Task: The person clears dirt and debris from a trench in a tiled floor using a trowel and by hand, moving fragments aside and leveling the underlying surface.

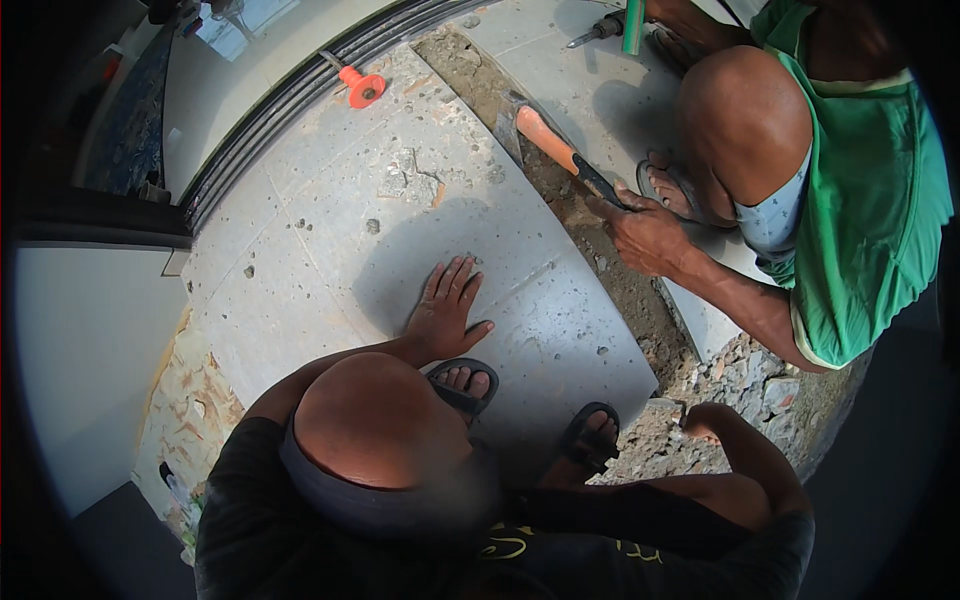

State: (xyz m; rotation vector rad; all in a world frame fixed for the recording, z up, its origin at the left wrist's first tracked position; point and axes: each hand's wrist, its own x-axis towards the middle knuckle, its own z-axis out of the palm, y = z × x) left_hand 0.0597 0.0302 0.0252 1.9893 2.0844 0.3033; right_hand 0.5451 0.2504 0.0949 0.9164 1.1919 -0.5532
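Note:
My left hand (446, 308) lies flat on the grey floor tiles (330, 240), fingers spread, holding nothing. My right hand (708, 422) is down by the broken rubble (740, 400) at the tiles' near right corner. Its fingers are curled; a small greyish piece (665, 403) shows beside them, and I cannot make out whether they hold it. Across from me, a co-worker's hand (645, 232) grips a tool with an orange and black handle (560, 148). That tool's grey head (510, 125) rests in the dirt trench (625, 270) between the tiles.
A chisel with an orange hand guard (363, 90) lies by the black door track (300, 100). Broken tile chips (408, 180) and crumbs are scattered over the floor. A power tool with a bit (598, 32) and a green tube (633, 25) are near the co-worker.

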